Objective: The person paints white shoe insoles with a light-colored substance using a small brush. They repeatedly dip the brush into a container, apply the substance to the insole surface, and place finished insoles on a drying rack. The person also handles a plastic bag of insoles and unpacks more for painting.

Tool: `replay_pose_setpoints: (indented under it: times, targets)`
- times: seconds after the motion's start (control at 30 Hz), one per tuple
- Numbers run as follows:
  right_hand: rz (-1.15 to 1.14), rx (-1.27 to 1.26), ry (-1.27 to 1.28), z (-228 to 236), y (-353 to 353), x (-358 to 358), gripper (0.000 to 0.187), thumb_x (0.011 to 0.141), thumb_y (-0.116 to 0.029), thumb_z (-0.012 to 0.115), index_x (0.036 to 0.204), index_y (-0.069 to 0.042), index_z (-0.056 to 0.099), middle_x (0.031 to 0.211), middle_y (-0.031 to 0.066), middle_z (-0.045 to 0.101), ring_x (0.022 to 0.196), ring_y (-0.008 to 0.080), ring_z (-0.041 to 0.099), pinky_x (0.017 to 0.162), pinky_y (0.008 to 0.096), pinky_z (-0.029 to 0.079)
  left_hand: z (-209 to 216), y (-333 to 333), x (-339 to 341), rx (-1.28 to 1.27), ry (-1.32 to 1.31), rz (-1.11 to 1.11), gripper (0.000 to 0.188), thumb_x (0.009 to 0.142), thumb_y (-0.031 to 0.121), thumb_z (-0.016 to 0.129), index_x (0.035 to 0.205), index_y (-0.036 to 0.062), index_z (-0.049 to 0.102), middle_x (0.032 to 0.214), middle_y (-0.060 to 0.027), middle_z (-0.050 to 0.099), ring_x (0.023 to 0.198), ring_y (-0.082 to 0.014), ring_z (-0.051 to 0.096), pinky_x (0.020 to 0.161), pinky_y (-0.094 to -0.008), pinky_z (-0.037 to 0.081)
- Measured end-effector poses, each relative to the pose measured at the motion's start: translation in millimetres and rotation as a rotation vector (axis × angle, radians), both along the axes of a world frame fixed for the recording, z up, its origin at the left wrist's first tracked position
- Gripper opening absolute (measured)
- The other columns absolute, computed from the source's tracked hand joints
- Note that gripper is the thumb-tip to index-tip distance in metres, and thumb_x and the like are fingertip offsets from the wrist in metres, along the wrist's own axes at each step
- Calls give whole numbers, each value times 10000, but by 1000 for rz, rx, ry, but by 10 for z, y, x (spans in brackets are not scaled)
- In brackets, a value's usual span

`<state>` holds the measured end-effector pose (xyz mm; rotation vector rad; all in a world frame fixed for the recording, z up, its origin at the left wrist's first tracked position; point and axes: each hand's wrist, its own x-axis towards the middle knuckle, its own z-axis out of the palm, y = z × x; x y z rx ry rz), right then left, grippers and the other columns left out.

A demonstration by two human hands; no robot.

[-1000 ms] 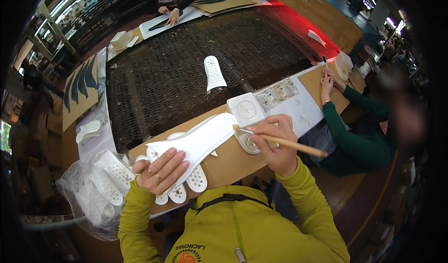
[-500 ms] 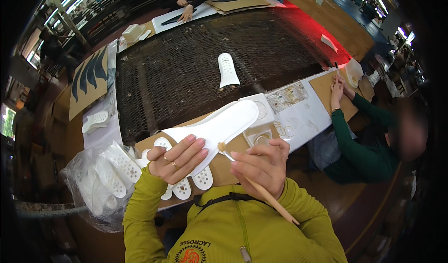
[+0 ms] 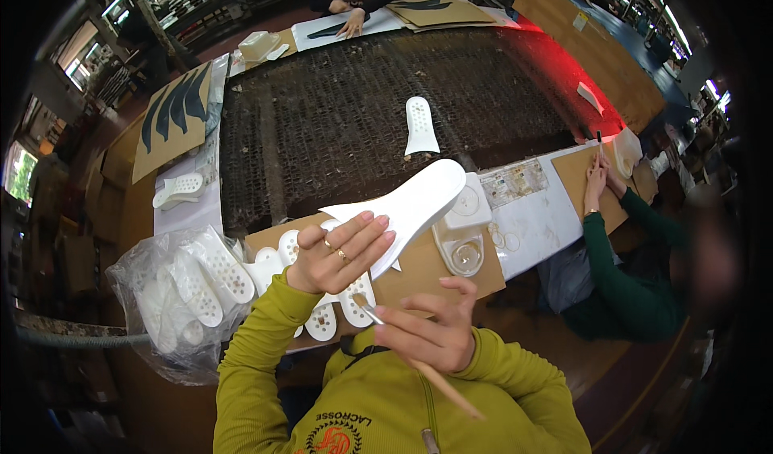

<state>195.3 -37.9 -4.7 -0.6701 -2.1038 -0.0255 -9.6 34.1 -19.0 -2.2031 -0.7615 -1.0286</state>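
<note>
My left hand is closed on a large white insole, its fingers lying across the top face and its broad rounded end pointing away to the right. My right hand grips a wooden-handled brush like a pen. The brush's tan tip is just below the insole, apart from it, in front of a perforated white insole. Several perforated white insoles lie on the brown cardboard beneath my left hand. Right of the held insole stands a whitish plastic container with a round opening.
Ahead stretches a dark mesh conveyor carrying a perforated white insole. At left are a clear plastic bag of insoles and a board with dark cut pieces. Co-workers sit at right and stand at the far side. Red light glows far right.
The brush has come off the insole and moved down toward me. My left hand and the insole sit slightly further right and are tilted; the whole view has shifted a little.
</note>
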Motion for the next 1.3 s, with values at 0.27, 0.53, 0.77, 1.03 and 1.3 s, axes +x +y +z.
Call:
replay_pose_setpoints:
  times: [0.27,0.53,0.77,1.03,1.3]
  targets:
    - [-248,-274,279,-48,252,532,169,741,-89,750,902,-101,698,887,0,716,851,198,580,846,378,370,-589,668,-163,-1022,-994,236,127,819,19,660,942,-7,684,856,-61,707,684,-69,600,632,-261,404]
    - [-409,-311,335,-208,190,731,152,751,-49,738,896,-64,693,852,33,705,830,232,572,824,344,386,-1369,1497,-569,-1199,-1782,397,406,808,77,746,1125,-103,567,1080,-154,648,869,-186,609,787,-303,447]
    - [-587,-552,272,-577,286,975,103,818,-87,701,909,-45,681,868,91,653,847,266,581,832,349,412,-1592,675,30,-1192,198,225,1018,645,368,839,1455,49,312,1304,-220,524,1278,-383,448,1135,-508,219]
    - [-519,-810,385,-1159,541,1300,136,840,-113,677,911,2,659,808,152,658,775,283,630,724,351,477,-1014,706,161,-1185,-282,145,952,684,124,719,1497,95,223,1219,-220,501,1133,-375,516,1073,-456,328]
    - [-476,-689,43,-1435,658,1271,145,819,-131,685,895,-12,655,795,173,661,725,309,635,661,366,485,-1036,410,407,-1217,-889,209,611,761,169,722,1272,63,404,1395,-258,243,1329,-378,225,1049,-446,346]
